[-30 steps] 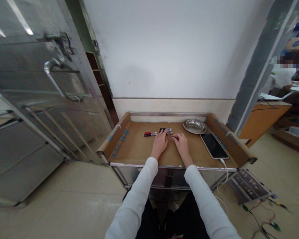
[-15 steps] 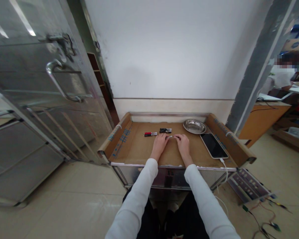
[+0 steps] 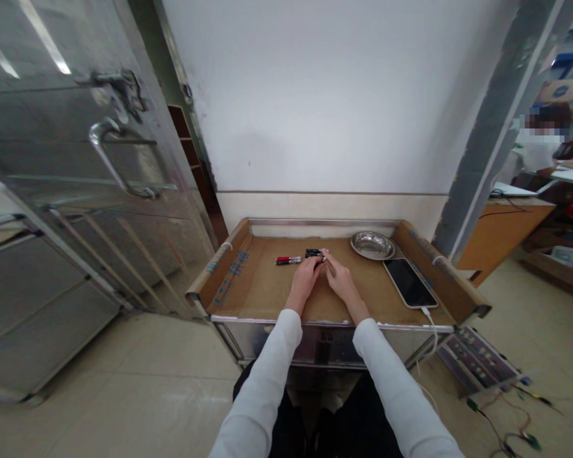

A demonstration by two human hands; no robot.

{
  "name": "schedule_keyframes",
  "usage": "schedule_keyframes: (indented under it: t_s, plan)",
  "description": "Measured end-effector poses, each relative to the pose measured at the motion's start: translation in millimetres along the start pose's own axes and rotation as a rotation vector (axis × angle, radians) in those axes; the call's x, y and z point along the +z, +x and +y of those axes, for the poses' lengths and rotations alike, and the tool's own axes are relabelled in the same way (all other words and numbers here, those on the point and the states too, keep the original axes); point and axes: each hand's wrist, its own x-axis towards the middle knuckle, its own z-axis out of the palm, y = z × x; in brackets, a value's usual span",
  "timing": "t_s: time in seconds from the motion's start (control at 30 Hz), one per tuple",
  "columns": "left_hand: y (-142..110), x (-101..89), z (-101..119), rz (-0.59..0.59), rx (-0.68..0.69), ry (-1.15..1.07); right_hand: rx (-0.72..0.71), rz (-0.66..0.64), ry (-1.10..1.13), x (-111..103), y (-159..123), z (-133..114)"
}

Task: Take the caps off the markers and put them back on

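My left hand (image 3: 306,276) and my right hand (image 3: 339,277) meet over the middle of a cardboard-lined metal cart (image 3: 248,280). Their fingertips pinch a small pen-like thing (image 3: 323,257) between them; it is too small to name. Just beyond the fingers lies a black pen-like item (image 3: 313,252). A red and silver one (image 3: 288,260) lies to its left on the cardboard. Both arms wear white sleeves.
A steel bowl (image 3: 372,244) sits at the back right of the cart, and a phone (image 3: 409,282) on a white cable lies beside it. A large metal door (image 3: 76,178) stands at the left. A circuit board with wires (image 3: 480,364) lies on the floor at right; a person sits far right.
My hands have come together from resting apart on the cardboard. They have lifted a small item from the group and hold it between the fingertips, closer to the black item.
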Motion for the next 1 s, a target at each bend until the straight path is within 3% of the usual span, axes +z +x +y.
schedule_keyframes:
  t_s: [0.1,0.27,0.43,0.6,1.0]
  plan:
    - [-0.8,-1.8,0.3,0.089,-0.070,-0.001,-0.029,-0.061,-0.023,0.8,-0.5,-3.5]
    - [-5.1,-7.3,1.4,0.272,-0.353,0.369,0.008,-0.055,-0.083,8.6,-2.4,9.2]
    - [-8.9,-7.1,3.0,0.227,-0.488,0.570,0.096,0.018,-0.173,19.9,-4.8,29.3]
    - [-9.1,-4.7,4.4,0.205,-0.562,0.614,0.155,0.031,-0.264,25.3,-4.6,38.1]
    - [-6.3,-5.5,3.2,0.159,-0.598,0.669,0.190,-0.075,-0.375,18.6,-0.4,29.8]
